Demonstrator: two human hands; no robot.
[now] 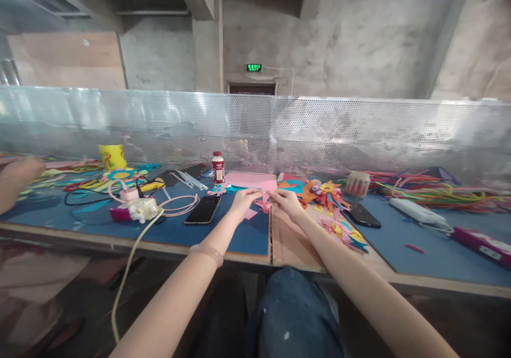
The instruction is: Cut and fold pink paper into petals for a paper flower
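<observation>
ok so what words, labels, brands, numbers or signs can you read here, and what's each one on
"EXIT", with small Chinese characters above that seem to read "安全出口": green lit rectangular wall sign.
Dark red bottle with a pale label: lettering too small to read.
Yellow cylindrical tub: red markings too blurred to read.
Long purple block with white patches: any print too blurred.

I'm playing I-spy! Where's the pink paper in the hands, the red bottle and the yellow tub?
Held pink paper (266, 186): head view, on its visible middle.
Red bottle (218, 171): head view, on its label.
Yellow tub (113, 158): head view, on its side wall.
</observation>
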